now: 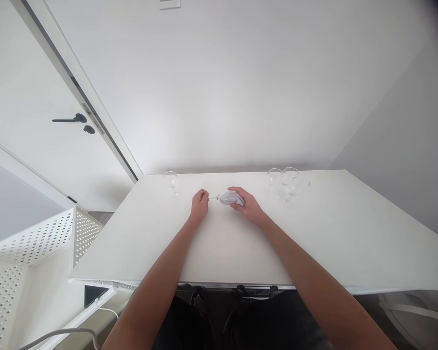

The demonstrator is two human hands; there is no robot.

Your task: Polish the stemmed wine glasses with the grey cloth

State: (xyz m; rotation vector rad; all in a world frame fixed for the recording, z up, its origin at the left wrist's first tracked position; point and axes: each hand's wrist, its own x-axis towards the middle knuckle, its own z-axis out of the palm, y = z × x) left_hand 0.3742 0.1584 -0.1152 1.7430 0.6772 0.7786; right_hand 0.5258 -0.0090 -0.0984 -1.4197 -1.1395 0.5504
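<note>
A clear wine glass [227,197] is held on its side above the white table, its stem pointing left and its bowl to the right. My left hand [199,204] is closed around the foot end of the stem, and its fingers hide the foot. Around the rim end of the bowl curl the fingers and thumb of my right hand [251,208]. The bowl looks pale grey; whether something lies inside it I cannot tell.
One wine glass [171,182] stands at the table's back left. Several more glasses [285,181] are grouped close together at the back right. Behind the white table [350,233] rises a wall. A door with a dark handle [69,119] and perforated white panels [54,223] are at the left.
</note>
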